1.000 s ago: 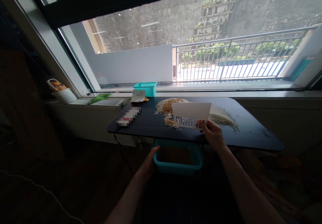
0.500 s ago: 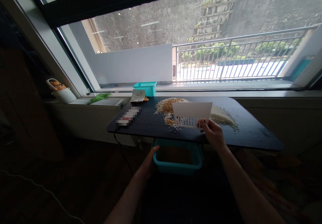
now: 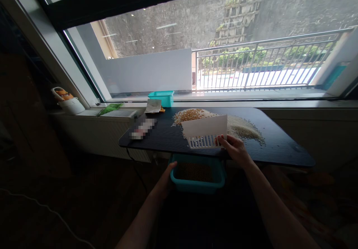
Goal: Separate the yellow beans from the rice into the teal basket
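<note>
My right hand (image 3: 235, 149) pinches the lower right corner of a white slotted card (image 3: 205, 127), whose comb-like slots run along its lower edge. Behind the card lies a heap of yellow-brown beans or kernels (image 3: 192, 114) mixed with white grains, partly hidden by it. A pile of pale rice-like grains (image 3: 242, 128) spreads to the right. Below the table's front edge, my left hand (image 3: 169, 176) grips the left rim of a teal plastic bin (image 3: 195, 186). Brown grains cover the bin's floor; the fingers outside its wall are hidden.
The dark table (image 3: 282, 148) stands against the window sill. At its back left are a second teal bin (image 3: 165, 98) and a folded paper (image 3: 153, 106). A blurred-out flat item (image 3: 143, 128) lies on the left. A radiator (image 3: 106, 133) stands further left.
The white slotted card has moved left and slightly toward me in my right hand, tilting a little. More of the rice-like pile shows. My left hand and the bin stay put.
</note>
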`<state>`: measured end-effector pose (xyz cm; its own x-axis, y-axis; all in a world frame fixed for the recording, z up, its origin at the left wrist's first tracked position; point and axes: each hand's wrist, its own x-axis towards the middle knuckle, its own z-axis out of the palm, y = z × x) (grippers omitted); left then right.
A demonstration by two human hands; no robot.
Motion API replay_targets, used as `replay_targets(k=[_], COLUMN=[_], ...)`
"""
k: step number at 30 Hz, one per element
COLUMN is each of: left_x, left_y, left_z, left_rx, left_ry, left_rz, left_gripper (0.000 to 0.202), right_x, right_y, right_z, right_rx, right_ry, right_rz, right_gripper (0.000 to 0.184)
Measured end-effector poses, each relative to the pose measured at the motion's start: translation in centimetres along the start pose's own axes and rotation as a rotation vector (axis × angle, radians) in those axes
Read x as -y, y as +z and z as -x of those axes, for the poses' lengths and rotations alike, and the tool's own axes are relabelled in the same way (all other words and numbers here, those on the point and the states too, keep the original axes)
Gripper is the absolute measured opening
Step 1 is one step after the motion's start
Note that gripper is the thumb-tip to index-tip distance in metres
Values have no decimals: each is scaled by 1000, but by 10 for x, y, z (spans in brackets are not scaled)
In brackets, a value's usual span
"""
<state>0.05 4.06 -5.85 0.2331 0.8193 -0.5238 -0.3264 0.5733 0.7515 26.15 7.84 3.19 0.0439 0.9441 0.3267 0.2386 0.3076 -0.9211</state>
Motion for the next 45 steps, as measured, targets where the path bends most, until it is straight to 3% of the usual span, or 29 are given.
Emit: replay_targets(k=[4, 6, 11, 20, 27, 33, 40, 45], left_x=[-2, -3, -3, -2, -3, -1, -1, -2], left_y=[2, 3, 4, 3, 3, 0, 1, 2], left_z=[2, 2, 3, 4, 5, 1, 1, 2], left_rx=[4, -7, -12, 10, 12, -6, 12, 7], left_ry=[3, -10, -7, 12, 10, -2, -8, -9], left_rz=[-1, 0, -3, -3, -5, -1, 5, 3], left_gripper=[59, 58, 56, 59, 59, 60, 56, 56], right_x=[-1, -4, -16, -18, -25, -16, -14, -14], right_y=[-1, 0, 6, 6, 5, 5, 7, 8], right_z=[0, -1, -6, -8, -11, -7, -10, -11], right_rx=[44, -38, -392, -475, -362, -257, -279, -194], right_ry=[-10, 3, 39, 14, 30, 37, 48, 71], right_rz=[-8, -13, 47, -16, 66, 43, -40, -42], right_gripper=[34, 34, 39, 42, 42, 40, 40, 41])
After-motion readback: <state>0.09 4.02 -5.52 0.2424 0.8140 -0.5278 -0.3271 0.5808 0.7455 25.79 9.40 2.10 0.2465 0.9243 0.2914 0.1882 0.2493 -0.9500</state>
